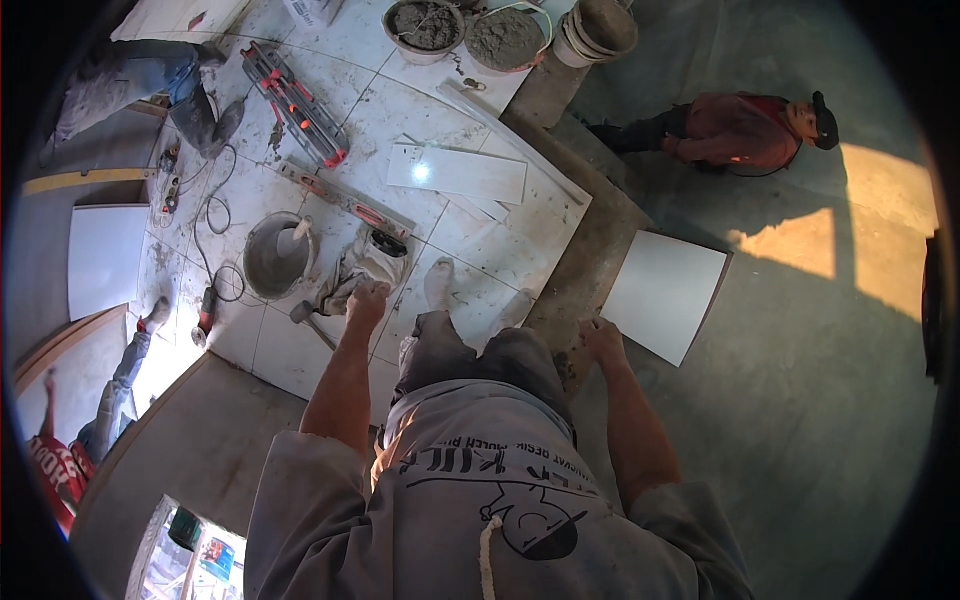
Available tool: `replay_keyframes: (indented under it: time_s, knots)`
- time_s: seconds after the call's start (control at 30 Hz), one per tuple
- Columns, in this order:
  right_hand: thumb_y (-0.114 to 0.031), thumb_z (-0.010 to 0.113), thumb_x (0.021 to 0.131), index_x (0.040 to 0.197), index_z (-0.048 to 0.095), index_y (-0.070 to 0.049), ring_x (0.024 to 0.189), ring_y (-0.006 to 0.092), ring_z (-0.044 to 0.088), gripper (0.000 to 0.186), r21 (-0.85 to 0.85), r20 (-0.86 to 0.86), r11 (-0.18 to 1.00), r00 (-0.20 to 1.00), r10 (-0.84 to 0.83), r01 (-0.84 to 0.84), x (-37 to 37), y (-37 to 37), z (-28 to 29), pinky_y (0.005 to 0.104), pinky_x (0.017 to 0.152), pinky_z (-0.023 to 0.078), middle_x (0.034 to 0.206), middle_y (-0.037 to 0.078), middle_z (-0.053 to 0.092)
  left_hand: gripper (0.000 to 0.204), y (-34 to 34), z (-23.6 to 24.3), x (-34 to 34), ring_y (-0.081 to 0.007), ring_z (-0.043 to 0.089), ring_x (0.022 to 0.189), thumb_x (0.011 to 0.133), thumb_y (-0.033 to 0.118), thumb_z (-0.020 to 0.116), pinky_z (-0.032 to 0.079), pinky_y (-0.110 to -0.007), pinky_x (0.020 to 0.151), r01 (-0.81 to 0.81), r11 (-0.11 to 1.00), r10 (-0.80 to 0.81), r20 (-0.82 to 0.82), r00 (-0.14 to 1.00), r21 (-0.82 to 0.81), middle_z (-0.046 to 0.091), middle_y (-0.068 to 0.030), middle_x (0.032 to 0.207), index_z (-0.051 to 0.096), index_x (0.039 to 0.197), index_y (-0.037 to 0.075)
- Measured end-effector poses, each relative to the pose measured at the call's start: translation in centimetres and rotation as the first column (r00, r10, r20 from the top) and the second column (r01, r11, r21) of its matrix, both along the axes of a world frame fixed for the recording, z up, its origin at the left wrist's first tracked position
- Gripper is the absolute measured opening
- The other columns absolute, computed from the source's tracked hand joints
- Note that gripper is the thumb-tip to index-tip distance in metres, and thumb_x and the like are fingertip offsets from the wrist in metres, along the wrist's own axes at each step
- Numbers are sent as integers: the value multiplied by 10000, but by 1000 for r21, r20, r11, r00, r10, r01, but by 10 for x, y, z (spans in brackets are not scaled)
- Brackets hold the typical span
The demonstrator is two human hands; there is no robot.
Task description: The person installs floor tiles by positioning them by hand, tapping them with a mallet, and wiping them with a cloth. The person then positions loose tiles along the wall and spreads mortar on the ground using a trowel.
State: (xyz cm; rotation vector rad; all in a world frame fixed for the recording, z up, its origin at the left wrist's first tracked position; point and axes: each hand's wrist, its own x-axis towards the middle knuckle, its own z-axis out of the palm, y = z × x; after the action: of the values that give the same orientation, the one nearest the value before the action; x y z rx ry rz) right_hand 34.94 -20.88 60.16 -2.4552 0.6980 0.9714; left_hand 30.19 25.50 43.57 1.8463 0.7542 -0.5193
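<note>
My left hand (368,298) is closed at the near edge of a crumpled greyish cloth or sack (362,262), gripping its fabric; a dark object shows in its far end. A mallet (303,312) lies to the left of that hand. Beyond the mallet stands a grey bucket (268,278) with a pale tool handle sticking up inside. My right hand (600,340) is lowered by my right side, fingers curled. It is beside the near-left corner of a white square tile (665,295); whether it touches the tile or holds something small cannot be made out.
A spirit level (345,200), red-and-grey tile cutter (295,105), cut tile pieces (470,174) and angle grinder (205,310) with cord lie on the tiled floor (490,245). Mortar buckets (423,28) stand at the far side. People are at right (735,132) and left (185,90).
</note>
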Motion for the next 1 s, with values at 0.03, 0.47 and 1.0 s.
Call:
replay_keyframes:
  time_s: [0.03,0.47,1.0]
  knots:
    - [-343,539,856,868,623,15,654,160,609,368,3,10,999,999,45,-45,6,3,7,323,660,478,736,87,642,337,-1,12,3,-362,609,929,816,362,542,453,-421,835,81,996,-81,-31,996,32,654,-188,921,681,945,83]
    - [-334,545,854,821,634,18,640,169,613,365,39,48,998,998,38,-40,0,8,-8,326,661,483,691,94,636,333,-4,54,-11,-362,600,956,821,360,541,444,-420,852,86,994,-74,-163,984,72,652,-184,933,675,955,86]
    - [-377,540,836,908,625,10,792,291,605,403,112,47,994,999,4,-9,-32,9,-20,392,730,459,832,191,620,361,3,16,-18,-303,645,864,828,363,545,475,-385,786,17,999,-22,-123,992,-37,666,-178,907,665,1004,72]
